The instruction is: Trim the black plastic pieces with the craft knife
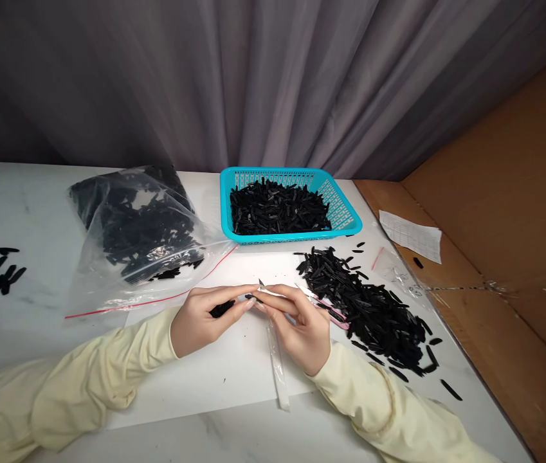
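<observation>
White tabletop (234, 376) before a grey curtain: my left hand (202, 321) grips a black strip (222, 308), my right hand (301, 325) pinches a clear sleeve (277, 360), fingertips meeting, loose black strips (373, 308) heaped at three o'clock, teal basket (345, 212) at twelve.

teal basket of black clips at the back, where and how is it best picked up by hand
Take the teal perforated plastic basket by its flared rim at the two short ends, one hand per side, coming from above. The rim overhangs the sloped walls all round, giving fingers a lip. It is heaped with small black plastic clips, so a level two-sided lift probably avoids spills.
</observation>
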The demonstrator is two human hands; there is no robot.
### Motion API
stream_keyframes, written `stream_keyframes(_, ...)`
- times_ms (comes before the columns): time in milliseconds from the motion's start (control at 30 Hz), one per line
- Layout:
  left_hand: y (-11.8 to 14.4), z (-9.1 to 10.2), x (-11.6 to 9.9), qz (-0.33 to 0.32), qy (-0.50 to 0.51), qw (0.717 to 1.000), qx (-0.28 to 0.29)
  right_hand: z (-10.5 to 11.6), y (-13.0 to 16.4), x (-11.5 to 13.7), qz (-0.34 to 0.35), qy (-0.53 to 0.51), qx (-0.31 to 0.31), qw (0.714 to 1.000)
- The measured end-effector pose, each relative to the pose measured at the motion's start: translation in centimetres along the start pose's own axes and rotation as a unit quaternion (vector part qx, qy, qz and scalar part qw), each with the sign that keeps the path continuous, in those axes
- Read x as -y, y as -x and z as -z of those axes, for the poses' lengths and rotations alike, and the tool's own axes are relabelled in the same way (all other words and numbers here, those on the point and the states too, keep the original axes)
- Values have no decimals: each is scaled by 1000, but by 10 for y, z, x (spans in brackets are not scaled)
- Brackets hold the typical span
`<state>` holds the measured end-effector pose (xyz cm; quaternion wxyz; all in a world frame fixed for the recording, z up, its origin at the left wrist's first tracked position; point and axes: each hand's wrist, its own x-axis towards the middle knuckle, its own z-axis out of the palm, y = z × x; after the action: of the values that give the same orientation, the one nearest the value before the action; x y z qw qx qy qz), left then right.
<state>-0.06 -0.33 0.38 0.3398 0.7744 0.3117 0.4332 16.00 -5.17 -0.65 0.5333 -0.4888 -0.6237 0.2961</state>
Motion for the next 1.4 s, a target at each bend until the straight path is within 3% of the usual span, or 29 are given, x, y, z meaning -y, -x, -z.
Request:
stream_keyframes(100, 0, 0, 1, 2, 5, 1000, 12, 0, 0, -2, -58, -55, -10, 997)
stream_keyframes(267, 0, 1, 2, -1, 9, 1000, 22, -1, -1, -2, -98, -137, -10, 986)
stream_keyframes(467, -1, 0, -1, 5, 4, 1000, 16, -2, -9, 3, -181, -284, -27, 941)
stream_keyframes(600, -1, -1, -2, 9, 8, 1000, 19, -2, -12, 5, -224, -313, -30, 922)
stream_keyframes(733, -1, -1, 0, 7, 11, 1000, 24, -2, -12, 6, -234, -303, -29, 923)
stream_keyframes(967, 1, -1, 2, 1, 15, 999, 49, -3, -10, 5, -222, -285, -10, 932)
stream_keyframes(1133, 0, -1, 1, 22, 5, 999, 26, 0, -12, 5, -218, -266, -25, 939)
stream_keyframes(1300, -1, 1, 3, 74, -20, 997, 30, 25, -51, 9, -90, -138, -99, 981)
stream_keyframes(1400, -1, 1, 6, 48, -23, 998, 27, 38, -89, 11, 11, 1, -61, 998)
